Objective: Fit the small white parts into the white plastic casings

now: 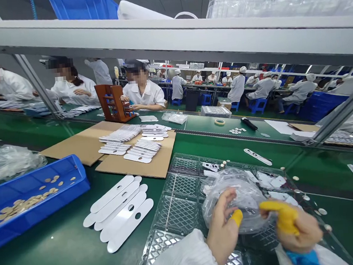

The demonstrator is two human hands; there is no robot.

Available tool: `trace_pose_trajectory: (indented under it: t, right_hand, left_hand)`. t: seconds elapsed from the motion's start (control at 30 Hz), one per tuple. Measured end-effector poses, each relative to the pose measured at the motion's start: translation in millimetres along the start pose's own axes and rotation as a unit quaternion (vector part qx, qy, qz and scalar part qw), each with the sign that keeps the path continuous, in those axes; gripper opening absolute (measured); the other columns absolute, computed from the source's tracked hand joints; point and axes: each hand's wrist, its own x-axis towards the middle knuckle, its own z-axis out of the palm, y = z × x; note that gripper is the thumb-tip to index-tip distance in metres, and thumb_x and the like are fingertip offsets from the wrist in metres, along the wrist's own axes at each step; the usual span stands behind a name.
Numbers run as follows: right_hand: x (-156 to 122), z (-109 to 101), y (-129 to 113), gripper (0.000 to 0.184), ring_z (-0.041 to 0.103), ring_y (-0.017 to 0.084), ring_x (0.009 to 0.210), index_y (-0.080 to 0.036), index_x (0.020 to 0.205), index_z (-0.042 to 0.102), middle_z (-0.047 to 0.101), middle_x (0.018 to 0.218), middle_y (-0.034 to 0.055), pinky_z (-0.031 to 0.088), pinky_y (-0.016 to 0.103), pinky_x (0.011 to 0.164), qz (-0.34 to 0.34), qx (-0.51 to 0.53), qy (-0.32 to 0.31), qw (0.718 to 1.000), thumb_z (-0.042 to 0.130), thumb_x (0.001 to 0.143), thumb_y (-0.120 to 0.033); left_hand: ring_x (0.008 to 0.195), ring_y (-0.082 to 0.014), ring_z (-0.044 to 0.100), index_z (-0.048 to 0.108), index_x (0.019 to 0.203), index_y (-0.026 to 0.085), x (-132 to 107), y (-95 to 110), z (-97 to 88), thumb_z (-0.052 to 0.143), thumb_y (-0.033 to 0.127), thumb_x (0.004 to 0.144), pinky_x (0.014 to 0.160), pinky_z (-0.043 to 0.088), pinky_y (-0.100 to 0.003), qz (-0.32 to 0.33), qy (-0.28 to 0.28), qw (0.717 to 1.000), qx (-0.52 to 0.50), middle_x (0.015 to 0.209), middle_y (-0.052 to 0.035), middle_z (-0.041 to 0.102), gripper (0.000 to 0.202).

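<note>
Plastic bag (240,188) lies bunched on clear tray (182,212), between worker's two hands and just beyond them. Left hand (223,229) curves against bag's near left side, fingers loosely bent, thumb in yellow cover (237,217) standing apart from them. Right hand (297,225), blurred, sits at bag's right edge; whether it grips plastic, cannot tell. White strips (120,218) overlap on green table (67,261), left of tray.
</note>
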Motion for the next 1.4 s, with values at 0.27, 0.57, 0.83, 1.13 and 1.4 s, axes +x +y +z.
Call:
trace_pose_trajectory:
  t: [0.27,0.57,0.83,1.13,1.4]
  right_hand:
    - [6.9,73.7,2.8,0.045,0.054,0.022,0.106,-0.007,0.119,0.047,0.059,0.113,0.0157,0.044,0.038,0.09,0.042,-0.185,-0.295,0.936,0.031,0.077,-0.005]
    - [15.9,99.4,17.4,0.026,0.062,0.029,0.075,-0.015,0.098,0.06,0.065,0.087,0.0115,0.046,0.035,0.061,0.13,-0.288,-0.321,0.893,0.045,0.077,-0.018]
    - [7.3,99.8,29.3,0.027,0.061,0.027,0.078,-0.016,0.092,0.061,0.065,0.084,0.0113,0.043,0.036,0.068,0.128,-0.283,-0.313,0.897,0.044,0.072,-0.008]
    - [3.8,97.3,38.9,0.023,0.063,0.027,0.071,-0.019,0.078,0.063,0.066,0.078,0.0101,0.047,0.038,0.064,0.106,-0.214,-0.289,0.927,0.043,0.071,-0.009]
    - [2.1,92.7,44.2,0.026,0.063,0.027,0.077,-0.015,0.086,0.064,0.067,0.083,0.0096,0.05,0.042,0.071,0.131,-0.142,-0.251,0.948,0.045,0.068,-0.013]
  left_hand:
    - [0.133,-0.0209,0.022,0.051,0.119,0.027,0.7,3.2,-5.1,0.043,0.017,0.084,0.11,0.021,-0.037,0.077,0.149,0.981,0.101,0.144,-0.0009,0.03,0.037]
    - [0.104,-0.0186,0.054,0.057,0.085,0.019,0.4,22.1,-4.1,0.04,0.003,0.075,0.092,0.042,-0.034,0.134,0.158,0.971,0.12,0.103,-0.0056,0.06,0.026]
    - [0.084,-0.0197,0.055,0.054,0.096,0.023,-53.2,82.2,-106.2,0.043,0.008,0.07,0.07,0.044,-0.032,0.031,0.265,0.852,0.451,0.091,-0.002,0.059,0.032]
    - [0.091,-0.0265,0.045,0.061,0.083,0.018,-88.7,72.0,-184.1,0.046,0.012,0.072,0.074,0.04,-0.039,-0.071,0.223,0.63,0.741,0.093,-0.0081,0.054,0.02]
    - [0.094,-0.0181,0.054,0.053,0.082,0.02,-59.8,105.0,-83.1,0.047,0.02,0.079,0.082,0.043,-0.032,-0.007,0.02,0.942,0.334,0.096,-0.0033,0.058,0.007]
